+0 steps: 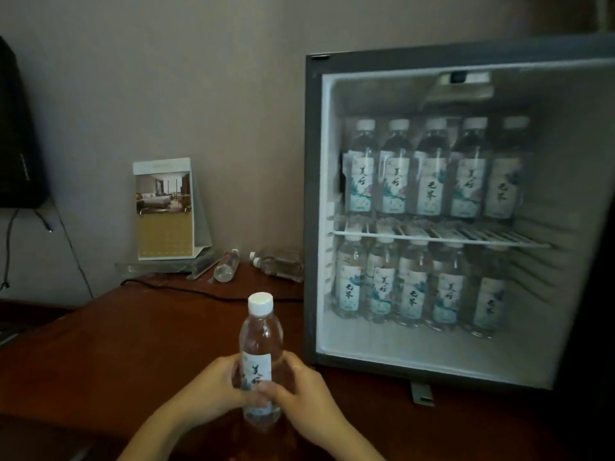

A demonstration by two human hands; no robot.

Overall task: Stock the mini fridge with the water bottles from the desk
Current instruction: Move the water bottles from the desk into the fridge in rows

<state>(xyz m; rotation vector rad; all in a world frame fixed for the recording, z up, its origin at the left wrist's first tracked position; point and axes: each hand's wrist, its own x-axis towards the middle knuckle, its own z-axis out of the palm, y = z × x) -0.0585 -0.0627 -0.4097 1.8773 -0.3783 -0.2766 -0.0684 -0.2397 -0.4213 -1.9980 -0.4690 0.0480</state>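
Note:
A clear water bottle (260,337) with a white cap and a printed label stands upright on the brown desk (133,334), just left of the mini fridge (311,227). My left hand (213,387) and my right hand (306,390) both grip its lower half, fingers wrapped around the label. The fridge stands with its inside in full view. Its upper wire shelf (432,239) carries a row of several labelled bottles (429,168), and the floor below holds another row of several (412,287). More bottles lie on their sides at the back of the desk: one (227,265) and a pair (279,263).
A standing calendar card (164,207) on a clear base sits at the back of the desk against the wall. A black cable (186,289) runs across the desk toward the fridge. A dark screen (16,134) hangs on the wall at far left.

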